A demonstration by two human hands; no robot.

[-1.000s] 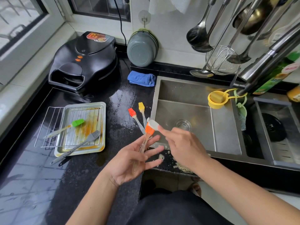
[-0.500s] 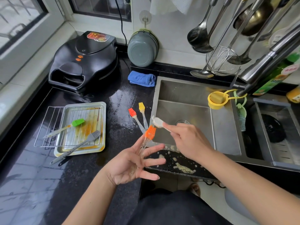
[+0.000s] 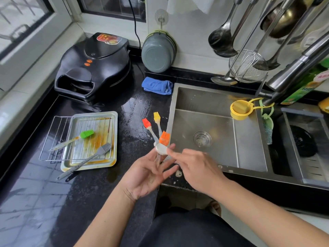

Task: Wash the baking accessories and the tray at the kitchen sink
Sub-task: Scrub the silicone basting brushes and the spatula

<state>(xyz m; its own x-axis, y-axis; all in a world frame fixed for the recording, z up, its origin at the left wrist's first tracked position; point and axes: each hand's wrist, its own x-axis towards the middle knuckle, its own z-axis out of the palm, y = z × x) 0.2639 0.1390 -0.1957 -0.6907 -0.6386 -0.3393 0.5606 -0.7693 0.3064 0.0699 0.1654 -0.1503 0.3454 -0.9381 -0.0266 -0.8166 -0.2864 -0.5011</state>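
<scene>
Soft daylight enters from the window (image 3: 26,16) at left, glaring off the wet black counter (image 3: 138,111). Wide-angle distortion bends the edges; the moving fingertips look slightly blurred.

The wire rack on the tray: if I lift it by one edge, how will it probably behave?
The rack is thin open wire, so probably light yet fairly stiff. It overhangs the tray on the left, so that edge looks easy to grip. Two brushes lie across it and would likely slide off when tilted; orange grease may make it slippery.
</scene>
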